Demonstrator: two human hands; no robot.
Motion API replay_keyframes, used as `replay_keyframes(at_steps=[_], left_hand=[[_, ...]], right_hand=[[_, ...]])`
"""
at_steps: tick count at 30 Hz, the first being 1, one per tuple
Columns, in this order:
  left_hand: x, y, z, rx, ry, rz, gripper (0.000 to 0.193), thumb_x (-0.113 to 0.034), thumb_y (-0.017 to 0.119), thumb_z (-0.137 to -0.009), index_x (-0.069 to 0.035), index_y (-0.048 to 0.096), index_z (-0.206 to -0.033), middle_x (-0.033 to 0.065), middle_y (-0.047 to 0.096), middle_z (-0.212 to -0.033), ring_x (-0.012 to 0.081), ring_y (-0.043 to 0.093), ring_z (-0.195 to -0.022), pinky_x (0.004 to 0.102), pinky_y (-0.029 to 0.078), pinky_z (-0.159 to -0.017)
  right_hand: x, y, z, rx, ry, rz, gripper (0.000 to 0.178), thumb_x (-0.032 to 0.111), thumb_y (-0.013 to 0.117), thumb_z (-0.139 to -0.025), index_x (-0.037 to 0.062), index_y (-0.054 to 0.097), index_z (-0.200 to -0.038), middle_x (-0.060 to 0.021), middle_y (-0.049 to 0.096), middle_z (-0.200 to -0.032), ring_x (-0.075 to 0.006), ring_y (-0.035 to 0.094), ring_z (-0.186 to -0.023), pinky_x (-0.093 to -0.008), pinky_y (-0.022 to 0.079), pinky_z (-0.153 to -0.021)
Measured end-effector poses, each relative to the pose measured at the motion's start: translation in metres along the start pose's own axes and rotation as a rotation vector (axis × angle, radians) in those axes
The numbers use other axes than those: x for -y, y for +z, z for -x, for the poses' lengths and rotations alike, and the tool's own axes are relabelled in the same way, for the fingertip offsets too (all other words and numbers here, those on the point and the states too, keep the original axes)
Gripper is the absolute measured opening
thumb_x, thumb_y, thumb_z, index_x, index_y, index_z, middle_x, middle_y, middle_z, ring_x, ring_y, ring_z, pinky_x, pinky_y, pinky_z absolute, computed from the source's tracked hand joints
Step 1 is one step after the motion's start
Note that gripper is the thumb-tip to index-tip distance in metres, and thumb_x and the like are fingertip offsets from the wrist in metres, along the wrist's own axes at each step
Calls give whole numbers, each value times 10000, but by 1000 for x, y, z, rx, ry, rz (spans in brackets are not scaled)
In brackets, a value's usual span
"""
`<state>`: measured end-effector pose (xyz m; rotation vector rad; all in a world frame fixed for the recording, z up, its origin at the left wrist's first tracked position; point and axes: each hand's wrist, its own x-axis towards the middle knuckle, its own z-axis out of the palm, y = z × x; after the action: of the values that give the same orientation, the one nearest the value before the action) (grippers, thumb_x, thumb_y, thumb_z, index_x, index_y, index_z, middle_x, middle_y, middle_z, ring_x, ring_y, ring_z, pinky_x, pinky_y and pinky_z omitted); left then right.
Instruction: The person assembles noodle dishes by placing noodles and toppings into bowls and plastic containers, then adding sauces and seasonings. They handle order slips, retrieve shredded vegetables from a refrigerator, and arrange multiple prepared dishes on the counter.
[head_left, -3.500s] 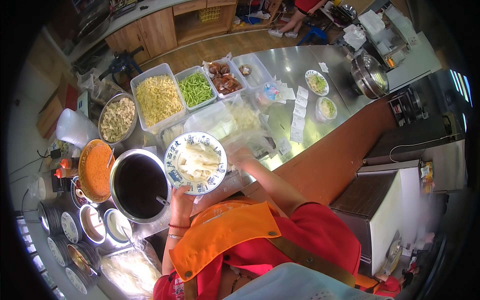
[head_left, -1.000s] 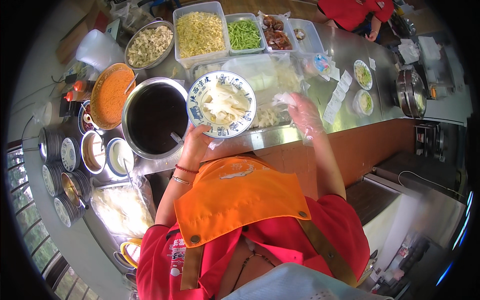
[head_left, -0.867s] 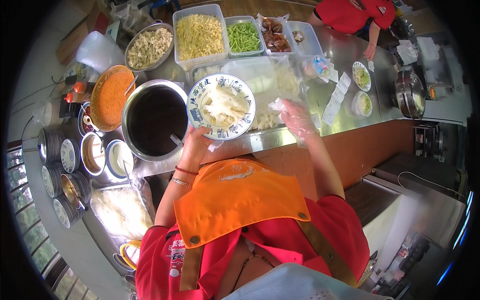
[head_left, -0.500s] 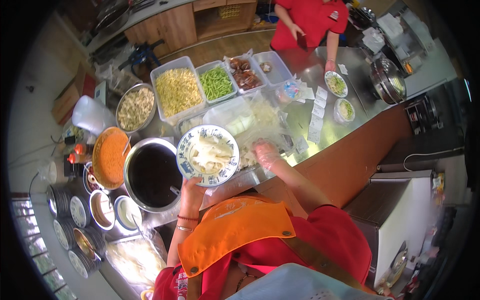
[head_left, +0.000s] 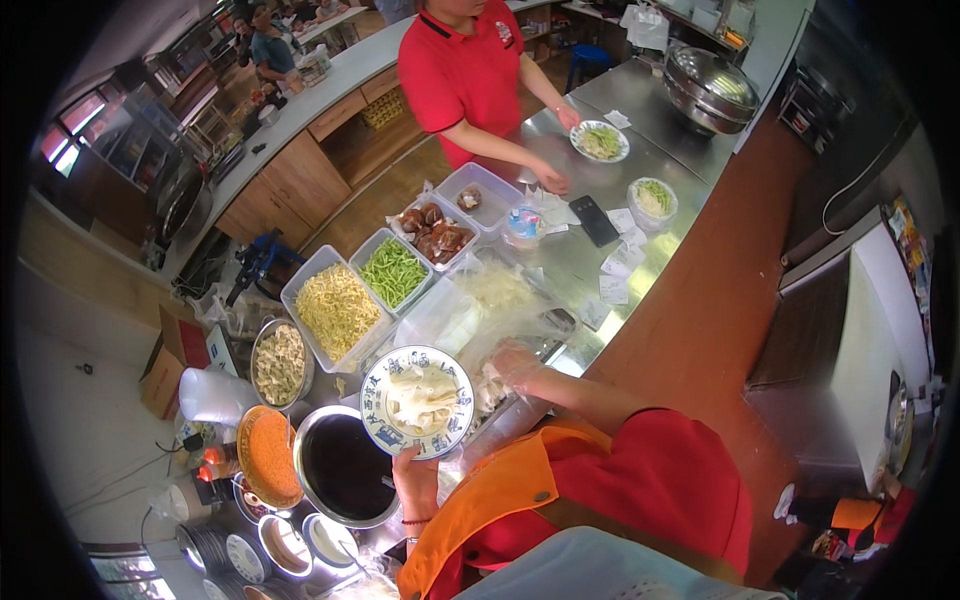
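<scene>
My left hand (head_left: 417, 482) grips the near rim of a white plate (head_left: 452, 437) with a blue pattern around its edge. Wide, pale noodle-like strips (head_left: 418, 397) lie heaped on it. My right hand (head_left: 515, 366), in a clear plastic glove, is just right of the plate, over a container with pale pieces (head_left: 489, 388). Its fingertips are blurred and partly hidden among them. Behind the plate are a tub of bean sprouts (head_left: 340, 306), a tub of chopped green vegetable (head_left: 393, 270) and a tub of brown food (head_left: 437, 235). Left of it stands a pot of dark liquid (head_left: 345, 467).
Across the counter a co-worker in red (head_left: 460, 75) touches a plate of food (head_left: 600, 142). A phone (head_left: 595, 220), paper slips (head_left: 622, 260) and a filled bowl (head_left: 652, 199) lie nearby. An orange-filled bowl (head_left: 268, 458) and stacked plates (head_left: 205, 550) stand left.
My view has turned, bringing more of the room in. The co-worker's phone, held before, now lies on the counter. My left hand still holds the plate; my right stays by the container.
</scene>
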<state>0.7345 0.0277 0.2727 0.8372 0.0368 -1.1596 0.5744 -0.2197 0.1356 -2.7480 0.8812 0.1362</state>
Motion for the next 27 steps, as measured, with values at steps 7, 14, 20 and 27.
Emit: replay_keyframes(at_steps=[7, 14, 20, 27], left_hand=[[12, 21, -3, -37, 29, -89, 678, -36, 564, -777, -54, 405, -1435, 114, 512, -1401, 285, 519, -1272, 440, 445, -1052], [26, 44, -4, -66, 33, -61, 697, -53, 572, -773, -37, 385, -1444, 129, 505, -1419, 281, 505, -1290, 446, 427, -1075], [32, 44, -3, -72, 38, -26, 695, -70, 578, -770, -35, 394, -1439, 131, 508, -1417, 277, 500, -1300, 443, 430, -1072], [18, 33, -9, -71, -6, -39, 665, -45, 574, -784, -43, 413, -1430, 133, 525, -1404, 282, 523, -1281, 436, 433, -1072]], right_hand=[[-10, -12, -1, 121, 130, -238, 224, 178, 667, -820, 74, 700, -1016, -168, 694, -983, -340, 668, -982, -415, 538, -810], [-23, -4, -11, 162, 123, -457, 250, 182, 689, -796, 85, 697, -1026, -146, 707, -977, -330, 683, -936, -421, 536, -781], [-25, -35, -2, 299, 45, -578, 299, 209, 703, -799, 72, 686, -1065, -178, 700, -928, -332, 691, -886, -435, 535, -760], [-8, -58, 10, 119, 98, -451, 174, 146, 610, -851, 25, 706, -930, -170, 714, -911, -343, 699, -893, -426, 549, -760]])
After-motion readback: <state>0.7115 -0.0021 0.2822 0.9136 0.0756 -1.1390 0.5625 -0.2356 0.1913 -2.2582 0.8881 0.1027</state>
